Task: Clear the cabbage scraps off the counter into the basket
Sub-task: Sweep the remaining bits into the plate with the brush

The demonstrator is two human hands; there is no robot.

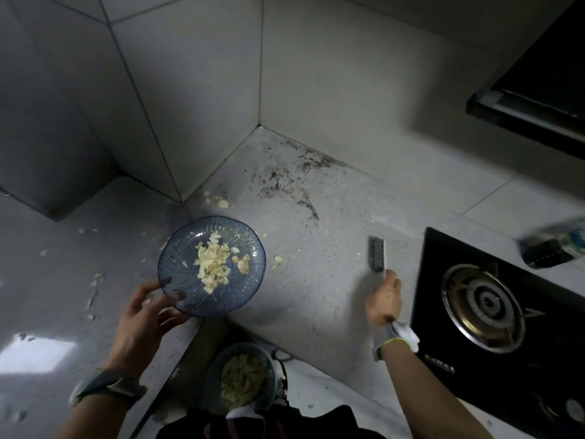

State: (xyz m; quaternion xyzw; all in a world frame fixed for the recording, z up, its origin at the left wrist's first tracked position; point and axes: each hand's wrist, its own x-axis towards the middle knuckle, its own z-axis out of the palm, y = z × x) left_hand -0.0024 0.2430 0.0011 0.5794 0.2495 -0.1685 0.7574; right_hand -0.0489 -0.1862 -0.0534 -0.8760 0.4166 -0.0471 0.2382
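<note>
Cabbage scraps (215, 264) lie heaped on a blue glass plate (247, 293) at the inner front corner of the counter (316, 296); the left hand (145, 321) grips the plate's near rim, fingers (171, 316) clamped beneath and thumb on top; loose bits are strewn by the wall corner and along the counter's left part; the right hand (384, 299) has its fingers wrapped round the handle of a brush (378, 255), near the stove (493, 312); the basket (269, 397) sits on the floor below the counter's front edge, holding scraps.
</note>
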